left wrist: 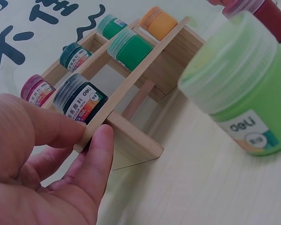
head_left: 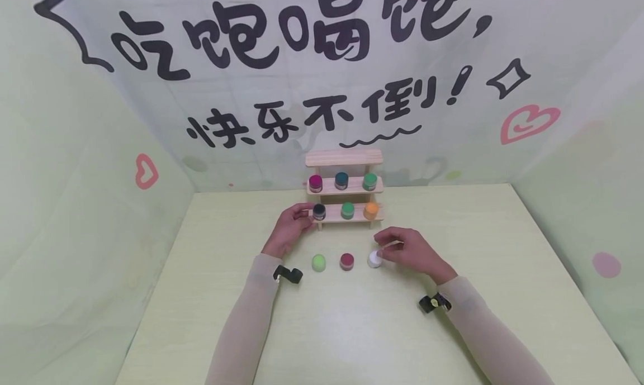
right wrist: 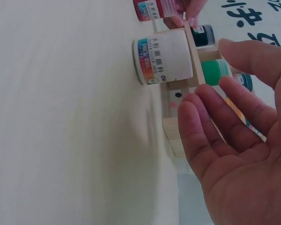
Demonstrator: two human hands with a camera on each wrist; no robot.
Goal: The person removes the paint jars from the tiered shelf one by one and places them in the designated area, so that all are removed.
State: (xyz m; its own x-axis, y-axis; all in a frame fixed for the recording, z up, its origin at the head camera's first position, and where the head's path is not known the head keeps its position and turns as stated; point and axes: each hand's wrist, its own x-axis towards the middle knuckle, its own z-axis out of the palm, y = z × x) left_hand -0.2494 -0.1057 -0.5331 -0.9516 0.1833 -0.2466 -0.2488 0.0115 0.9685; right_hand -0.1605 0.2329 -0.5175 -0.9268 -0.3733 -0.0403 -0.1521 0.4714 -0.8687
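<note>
My left hand (head_left: pixel 290 226) pinches the left end of the lower step of a small wooden display rack (head_left: pixel 344 158), beside a black paint jar (left wrist: pixel 80 97). Spread apart from its thumb, the fingers of my right hand (head_left: pixel 410 251) stay beside a white paint jar (right wrist: pixel 164 58) and grip nothing. That jar forms a row on the table with a dark red jar (head_left: pixel 347 261) and a light green jar (head_left: pixel 318 262). On the lower step, a green jar (head_left: pixel 347 210) and an orange jar (head_left: pixel 371 210) stand to the right of the black one.
The middle step carries a magenta jar (head_left: pixel 315 184), a teal jar (head_left: pixel 341 180) and another green jar (head_left: pixel 369 181). Behind the rack hangs a printed cloth (head_left: pixel 241 94) with large dark characters. The pale table (head_left: pixel 352 334) extends in front of the jars.
</note>
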